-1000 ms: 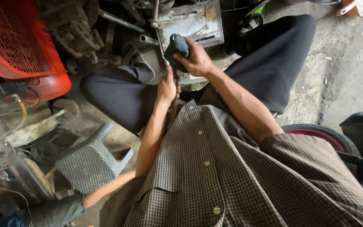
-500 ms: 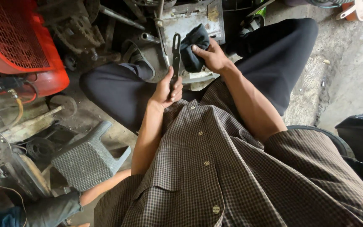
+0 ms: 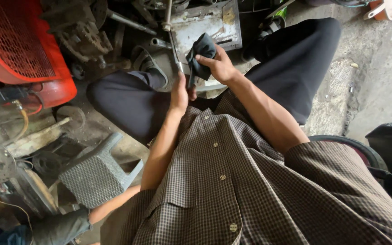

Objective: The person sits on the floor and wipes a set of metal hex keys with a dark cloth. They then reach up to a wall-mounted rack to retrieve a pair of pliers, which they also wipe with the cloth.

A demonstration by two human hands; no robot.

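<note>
Rag (image 3: pixel 201 53): dark soft matt cloth. Tool (image 3: pixel 191 78): dull metal. Crate (image 3: pixel 14 45): red plastic mesh, slight gloss. Stool (image 3: pixel 97 174): grey textured plastic. Floor (image 3: pixel 377 77): rough concrete.

We see a short-sleeve shirt (image 3: pixel 232 190) w/ small brown-and-dark check pattern and pale round buttons (image 3: pixel 233 227) down the front. Trousers (image 3: pixel 296 63) are dark, approx. black. Forearms and both hands are bare.
</note>
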